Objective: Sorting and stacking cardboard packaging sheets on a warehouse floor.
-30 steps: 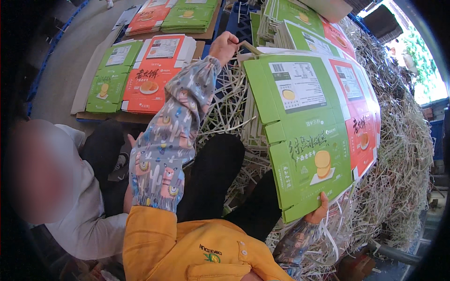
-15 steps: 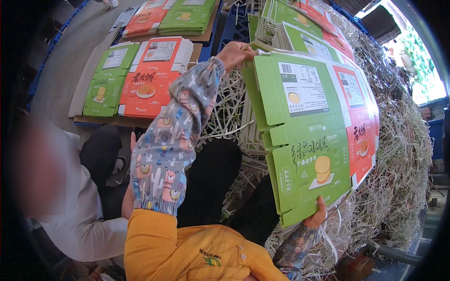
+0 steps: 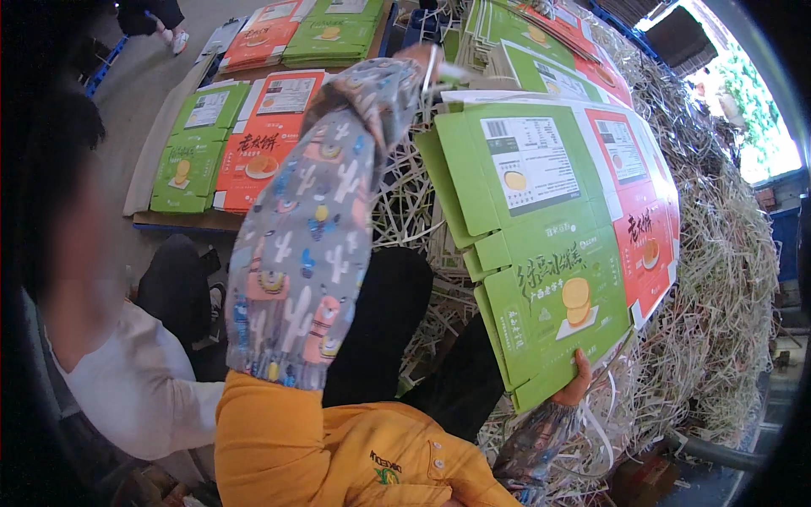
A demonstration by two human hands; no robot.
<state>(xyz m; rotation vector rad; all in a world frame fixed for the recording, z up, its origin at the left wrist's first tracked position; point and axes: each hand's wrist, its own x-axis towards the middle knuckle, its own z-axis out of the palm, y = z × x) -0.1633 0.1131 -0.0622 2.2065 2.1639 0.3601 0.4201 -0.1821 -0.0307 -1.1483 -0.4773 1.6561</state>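
I hold a flat green and red carton blank (image 3: 541,253) up in front of me, printed side toward me. My right hand (image 3: 578,382) grips its lower edge, with only the fingertips showing past the cardboard. My left hand (image 3: 417,57), at the end of an arm in a grey patterned sleeve cover, is raised to the blank's upper left corner. It looks closed there but is blurred. The blank hangs over a mass of shredded paper strips (image 3: 726,253).
Stacks of flat green and orange cartons (image 3: 245,144) lie on a pallet to the left, with more stacks (image 3: 325,25) behind them. Another pile of blanks (image 3: 541,51) leans at the top. A person in a white top (image 3: 127,389) sits close on my left.
My left hand has gone higher with the blank's top corner. The blank has shifted a little up and to the right. My right hand stays on the lower edge.
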